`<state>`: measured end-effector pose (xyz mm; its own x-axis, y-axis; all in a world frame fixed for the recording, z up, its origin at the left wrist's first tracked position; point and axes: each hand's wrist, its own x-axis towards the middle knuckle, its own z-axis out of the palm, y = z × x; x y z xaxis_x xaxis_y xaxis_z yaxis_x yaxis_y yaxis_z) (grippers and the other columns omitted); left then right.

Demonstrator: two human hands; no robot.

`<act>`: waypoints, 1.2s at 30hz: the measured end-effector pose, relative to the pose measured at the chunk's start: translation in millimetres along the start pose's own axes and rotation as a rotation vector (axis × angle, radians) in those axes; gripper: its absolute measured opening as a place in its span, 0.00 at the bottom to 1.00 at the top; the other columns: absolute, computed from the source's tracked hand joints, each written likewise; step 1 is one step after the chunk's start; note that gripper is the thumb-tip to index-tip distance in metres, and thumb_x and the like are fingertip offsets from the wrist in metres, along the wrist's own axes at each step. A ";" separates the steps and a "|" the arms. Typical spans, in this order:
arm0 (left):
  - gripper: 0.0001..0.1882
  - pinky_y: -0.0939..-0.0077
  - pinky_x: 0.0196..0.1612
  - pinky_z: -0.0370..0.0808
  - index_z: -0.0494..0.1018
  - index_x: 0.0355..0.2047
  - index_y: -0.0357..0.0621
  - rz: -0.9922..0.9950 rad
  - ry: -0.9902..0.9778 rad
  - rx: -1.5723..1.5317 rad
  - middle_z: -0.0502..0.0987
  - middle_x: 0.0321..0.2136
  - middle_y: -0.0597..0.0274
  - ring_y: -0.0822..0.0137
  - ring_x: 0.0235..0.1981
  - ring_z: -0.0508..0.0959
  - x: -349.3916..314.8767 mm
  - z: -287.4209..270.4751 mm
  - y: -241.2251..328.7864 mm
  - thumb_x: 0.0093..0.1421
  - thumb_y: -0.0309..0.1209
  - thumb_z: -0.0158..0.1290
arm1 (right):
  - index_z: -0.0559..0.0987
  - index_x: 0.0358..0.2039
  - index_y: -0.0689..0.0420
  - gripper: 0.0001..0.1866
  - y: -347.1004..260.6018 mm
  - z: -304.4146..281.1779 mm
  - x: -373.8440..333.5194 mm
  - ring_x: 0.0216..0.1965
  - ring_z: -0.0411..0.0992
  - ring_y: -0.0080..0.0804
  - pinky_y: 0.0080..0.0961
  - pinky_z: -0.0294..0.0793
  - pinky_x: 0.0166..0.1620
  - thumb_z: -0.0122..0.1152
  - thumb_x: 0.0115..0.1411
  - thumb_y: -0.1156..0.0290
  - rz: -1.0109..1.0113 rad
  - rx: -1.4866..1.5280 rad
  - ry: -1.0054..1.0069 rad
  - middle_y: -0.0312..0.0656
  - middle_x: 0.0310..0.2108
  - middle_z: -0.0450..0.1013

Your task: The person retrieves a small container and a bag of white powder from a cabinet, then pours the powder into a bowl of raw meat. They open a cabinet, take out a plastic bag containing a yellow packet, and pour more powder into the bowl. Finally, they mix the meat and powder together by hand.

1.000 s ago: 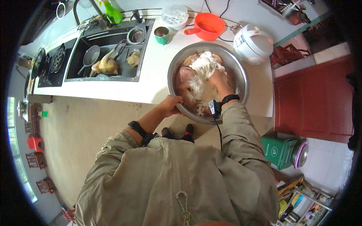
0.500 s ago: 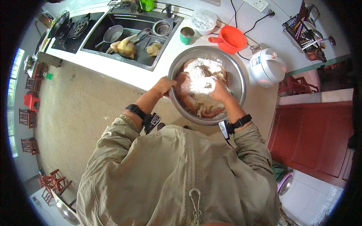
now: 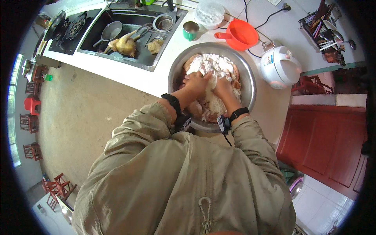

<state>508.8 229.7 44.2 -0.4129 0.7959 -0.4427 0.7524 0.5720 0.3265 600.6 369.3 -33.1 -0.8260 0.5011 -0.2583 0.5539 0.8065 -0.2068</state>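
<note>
A wide metal basin (image 3: pixel 251 78) stands on the counter in front of me. Inside it lie large pieces of raw meat (image 3: pixel 194 108), thickly dusted with white powder (image 3: pixel 216 60). My left hand (image 3: pixel 196 84) rests on the powdered meat with its fingers spread. Close beside it, my right hand (image 3: pixel 222 87) reaches down into the meat and powder, its fingertips mostly hidden.
An orange-red ladle-shaped scoop (image 3: pixel 241 35), a green cup (image 3: pixel 190 31) and clear plastic containers (image 3: pixel 209 15) sit beyond the basin. A white rice cooker (image 3: pixel 280 66) stands at right. Left is the sink (image 3: pixel 150 64), holding a plucked whole bird (image 3: pixel 124 45) and pans.
My left hand has left the basin's rim and moved right, onto the meat. My right hand has stayed in the basin; the white rounded shape by its fingers no longer shows.
</note>
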 end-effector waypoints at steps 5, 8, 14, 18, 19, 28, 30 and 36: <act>0.41 0.49 0.52 0.72 0.60 0.63 0.62 0.009 0.202 -0.157 0.69 0.52 0.50 0.45 0.55 0.70 23.2 11.9 -4.3 0.48 0.27 0.60 | 0.79 0.43 0.61 0.17 3.2 -4.4 16.3 0.48 0.74 0.51 0.43 0.73 0.49 0.57 0.55 0.66 0.171 0.059 0.037 0.56 0.44 0.75; 0.35 0.56 0.51 0.73 0.63 0.60 0.60 0.009 0.218 -0.234 0.72 0.49 0.48 0.46 0.50 0.75 23.5 9.9 -7.0 0.50 0.28 0.58 | 0.79 0.42 0.59 0.16 8.2 -5.7 23.5 0.47 0.74 0.53 0.42 0.73 0.48 0.57 0.57 0.64 0.151 0.104 0.082 0.56 0.42 0.76; 0.24 0.57 0.50 0.73 0.71 0.52 0.51 0.086 0.284 -0.356 0.73 0.47 0.43 0.44 0.48 0.75 -2.0 -3.1 -6.9 0.53 0.27 0.52 | 0.78 0.45 0.58 0.21 20.6 -31.5 -16.8 0.44 0.74 0.53 0.41 0.73 0.46 0.62 0.54 0.60 0.047 0.419 0.167 0.55 0.43 0.75; 0.30 0.57 0.53 0.70 0.68 0.54 0.50 0.288 0.318 -0.384 0.71 0.48 0.41 0.41 0.47 0.73 -34.2 -8.6 -17.7 0.48 0.28 0.56 | 0.75 0.49 0.59 0.22 34.7 -46.5 -75.4 0.42 0.73 0.58 0.45 0.73 0.45 0.58 0.54 0.64 -0.189 0.276 0.055 0.58 0.39 0.75; 0.30 0.57 0.55 0.69 0.68 0.55 0.51 0.320 0.274 -0.342 0.71 0.48 0.41 0.41 0.48 0.73 -42.9 -9.5 -22.4 0.48 0.28 0.56 | 0.74 0.51 0.58 0.23 36.6 -44.1 -89.3 0.42 0.73 0.58 0.44 0.73 0.46 0.58 0.54 0.65 -0.245 0.124 0.055 0.58 0.39 0.75; 0.39 0.30 0.56 0.61 0.57 0.65 0.64 0.345 0.122 0.319 0.57 0.63 0.41 0.31 0.60 0.60 -43.3 26.3 -24.8 0.53 0.38 0.57 | 0.73 0.45 0.65 0.18 12.8 -7.4 -94.6 0.41 0.75 0.54 0.47 0.73 0.45 0.49 0.64 0.63 -0.221 -0.109 -0.069 0.56 0.37 0.75; 0.34 0.37 0.55 0.65 0.58 0.65 0.61 0.372 0.174 0.347 0.62 0.59 0.43 0.32 0.56 0.65 -28.1 29.9 -26.0 0.57 0.37 0.52 | 0.74 0.43 0.65 0.17 7.8 -4.5 -82.3 0.41 0.75 0.53 0.47 0.72 0.45 0.50 0.62 0.65 -0.247 -0.133 -0.036 0.56 0.37 0.75; 0.29 0.52 0.51 0.72 0.63 0.62 0.57 0.240 0.158 0.098 0.69 0.50 0.47 0.44 0.51 0.72 -3.2 24.3 -23.7 0.58 0.33 0.50 | 0.75 0.46 0.60 0.16 28.2 26.8 -51.9 0.43 0.73 0.52 0.45 0.72 0.47 0.51 0.60 0.70 -0.054 0.134 0.084 0.54 0.42 0.74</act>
<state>504.8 208.7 17.5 -0.2867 0.9313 -0.2245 0.8810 0.3484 0.3201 661.9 357.6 -50.8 -0.8579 0.4868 -0.1644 0.5124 0.7870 -0.3435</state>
